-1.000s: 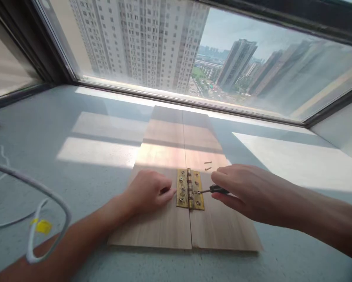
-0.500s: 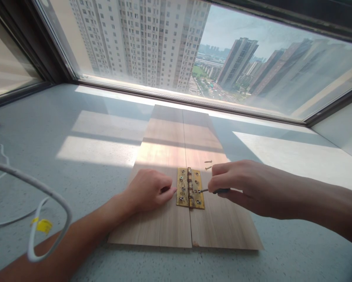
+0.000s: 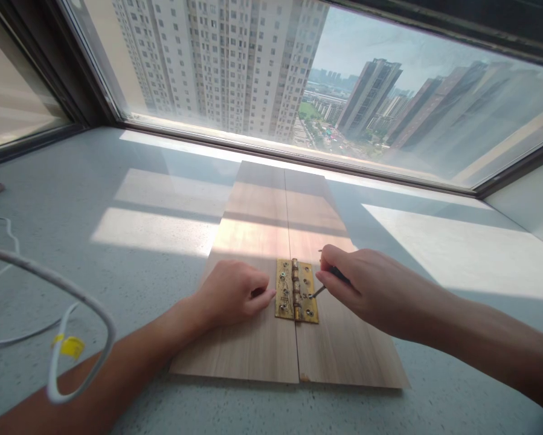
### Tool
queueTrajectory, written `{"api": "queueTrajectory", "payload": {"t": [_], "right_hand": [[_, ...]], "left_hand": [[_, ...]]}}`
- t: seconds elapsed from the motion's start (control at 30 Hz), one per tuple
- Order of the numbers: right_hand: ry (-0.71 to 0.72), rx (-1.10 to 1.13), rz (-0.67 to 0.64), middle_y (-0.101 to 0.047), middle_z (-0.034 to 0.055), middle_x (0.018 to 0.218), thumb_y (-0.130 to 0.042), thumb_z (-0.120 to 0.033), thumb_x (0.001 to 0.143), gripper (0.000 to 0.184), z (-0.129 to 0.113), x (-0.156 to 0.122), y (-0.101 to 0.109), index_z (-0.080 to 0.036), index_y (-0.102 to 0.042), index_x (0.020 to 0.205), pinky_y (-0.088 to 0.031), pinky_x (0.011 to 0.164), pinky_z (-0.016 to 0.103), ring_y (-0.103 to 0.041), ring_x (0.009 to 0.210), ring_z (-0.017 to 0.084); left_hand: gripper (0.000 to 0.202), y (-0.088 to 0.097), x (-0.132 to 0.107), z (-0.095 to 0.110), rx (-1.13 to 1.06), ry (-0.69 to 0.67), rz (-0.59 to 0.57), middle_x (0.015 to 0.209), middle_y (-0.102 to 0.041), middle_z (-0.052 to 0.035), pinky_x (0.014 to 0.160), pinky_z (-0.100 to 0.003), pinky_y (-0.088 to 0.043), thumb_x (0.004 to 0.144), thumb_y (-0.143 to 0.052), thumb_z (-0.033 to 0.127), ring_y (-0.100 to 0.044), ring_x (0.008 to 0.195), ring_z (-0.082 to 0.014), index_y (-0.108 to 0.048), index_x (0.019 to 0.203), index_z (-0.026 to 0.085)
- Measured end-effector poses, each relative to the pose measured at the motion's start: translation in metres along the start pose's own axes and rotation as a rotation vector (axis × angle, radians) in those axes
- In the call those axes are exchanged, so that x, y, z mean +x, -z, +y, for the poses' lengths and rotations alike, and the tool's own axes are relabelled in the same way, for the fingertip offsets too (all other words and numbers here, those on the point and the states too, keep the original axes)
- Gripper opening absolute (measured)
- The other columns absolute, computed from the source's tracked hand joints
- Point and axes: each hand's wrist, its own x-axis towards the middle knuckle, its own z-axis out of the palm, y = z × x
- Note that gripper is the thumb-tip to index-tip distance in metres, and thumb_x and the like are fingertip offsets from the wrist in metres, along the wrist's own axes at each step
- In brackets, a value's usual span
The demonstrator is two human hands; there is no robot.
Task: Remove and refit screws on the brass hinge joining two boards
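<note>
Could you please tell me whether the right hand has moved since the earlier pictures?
Yes: judged against the hinge, the right hand has moved slightly leftward in the picture, bringing it closer to the hinge's right edge.

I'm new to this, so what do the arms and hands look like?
The left hand and right hand are gloveless, without visible rings or watch. The left forearm and right forearm show no sleeves; a white cable loops before the left.

Screwdriver (image 3: 340,275) now at a steeper slant
</note>
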Motion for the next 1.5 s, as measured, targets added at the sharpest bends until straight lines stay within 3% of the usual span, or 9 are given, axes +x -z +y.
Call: {"api": "queueTrajectory", "payload": {"t": [0.13,0.33,0.57,0.73,0.83,0.9,1.0,1.33,1.5], "right_hand": [[0.071,0.042,-0.034,-0.049,-0.0034,0.056,-0.039,-0.033,0.094,0.026,0.008,-0.003,0.002,-0.023,-0.037,0.07,-0.021,0.048,0.027,-0.037,0.049,0.012],[0.238,0.058,-0.08,-0.056,-0.0014,0.065,-0.043,-0.025,0.092,0.022,0.014,-0.008,0.007,-0.021,-0.043,0.071,-0.023,0.051,0.026,-0.043,0.056,0.012],[0.524,-0.157,-0.065,-0.052,0.0014,0.066,-0.043,-0.008,0.087,0.023,0.015,-0.008,0.015,-0.02,-0.048,0.067,-0.027,0.061,0.03,-0.041,0.058,0.014],[0.334,-0.041,-0.05,-0.059,0.0027,0.079,-0.042,-0.027,0.095,0.019,0.003,-0.007,0.01,-0.022,-0.056,0.084,-0.025,0.056,0.028,-0.051,0.065,0.016],[0.139,-0.127,0.014,-0.057,0.0007,0.064,-0.03,-0.042,0.098,0.032,-0.003,-0.006,0.004,-0.022,-0.052,0.087,-0.018,0.05,0.028,-0.046,0.052,0.016],[0.073,-0.211,0.03,-0.05,-0.0018,0.053,-0.024,-0.042,0.099,0.035,-0.003,-0.006,0.0,-0.023,-0.047,0.082,-0.012,0.048,0.029,-0.035,0.043,0.014],[0.127,-0.237,0.015,-0.046,-0.0032,0.051,-0.028,-0.035,0.098,0.028,-0.001,-0.007,-0.004,-0.023,-0.041,0.076,-0.01,0.047,0.03,-0.03,0.041,0.013],[0.39,-0.053,-0.118,-0.052,0.0,0.066,-0.04,-0.017,0.092,0.023,0.014,-0.009,0.006,-0.021,-0.038,0.07,-0.025,0.054,0.028,-0.045,0.057,0.014],[0.262,0.073,0.072,-0.061,0.005,0.081,-0.041,-0.029,0.096,0.019,0.008,-0.013,-0.002,-0.021,-0.054,0.084,-0.036,0.069,0.034,-0.054,0.076,0.02]], "left_hand": [[0.04,-0.001,-0.001,-0.001,0.01,-0.007,0.007,0.051,-0.043,0.0032,0.053,-0.026,-0.015,0.085,-0.051,0.04,-0.029,0.051,-0.0087,-0.042,0.055,0.016],[0.04,-0.001,0.001,-0.001,0.031,-0.027,0.017,0.051,-0.043,0.0028,0.053,-0.026,-0.015,0.086,-0.051,0.04,-0.029,0.05,-0.0088,-0.043,0.055,0.016],[0.04,0.001,0.001,-0.001,0.037,-0.024,0.014,0.051,-0.044,0.0027,0.053,-0.026,-0.014,0.086,-0.05,0.04,-0.028,0.05,-0.0092,-0.043,0.055,0.016],[0.039,0.001,0.001,0.0,0.024,-0.023,0.011,0.051,-0.044,0.0028,0.053,-0.026,-0.015,0.086,-0.05,0.04,-0.029,0.051,-0.0094,-0.043,0.055,0.016],[0.039,0.0,0.002,0.0,0.018,-0.022,0.014,0.052,-0.045,0.0027,0.053,-0.026,-0.014,0.086,-0.05,0.039,-0.028,0.051,-0.0095,-0.044,0.055,0.016],[0.039,0.0,0.002,0.0,0.021,-0.018,0.015,0.052,-0.045,0.0026,0.053,-0.026,-0.014,0.085,-0.051,0.04,-0.028,0.051,-0.0095,-0.044,0.055,0.016],[0.039,0.0,0.002,-0.001,0.024,-0.024,0.017,0.051,-0.044,0.0026,0.053,-0.026,-0.014,0.086,-0.051,0.039,-0.027,0.051,-0.0094,-0.044,0.055,0.016],[0.039,0.0,0.001,-0.002,0.036,-0.059,0.04,0.051,-0.045,0.0029,0.051,-0.026,-0.014,0.086,-0.052,0.038,-0.029,0.049,-0.0092,-0.048,0.054,0.016],[0.038,0.0,0.001,-0.002,0.036,-0.06,0.057,0.05,-0.045,0.0028,0.051,-0.026,-0.014,0.085,-0.054,0.037,-0.03,0.049,-0.0096,-0.051,0.054,0.016]]}}
